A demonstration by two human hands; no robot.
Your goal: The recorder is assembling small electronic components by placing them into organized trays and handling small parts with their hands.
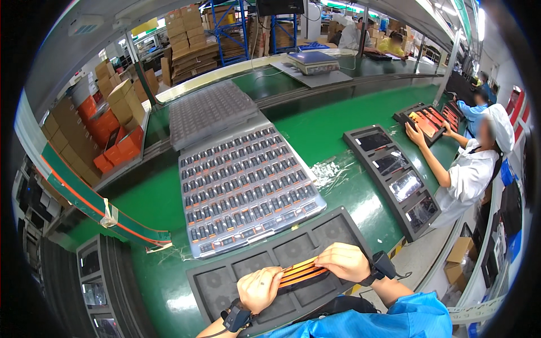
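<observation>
A bundle of orange-and-black strips (304, 272) is held above the middle of the dark compartmented tray (294, 248), at the near side of the counter (163, 276). Its left end is pinched by the left fingers (274, 275), its right end by the right fingers (327, 259). It is tilted slightly, the right end set higher and farther. Bright orange bands are separated by dark lines; both ends are partly hidden.

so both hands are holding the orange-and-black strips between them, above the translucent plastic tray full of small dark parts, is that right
Not quite: the head view shows that the tray beneath is the dark grey foam tray with compartments. The left hand and right hand do hold the orange-and-black strips between them.
</observation>
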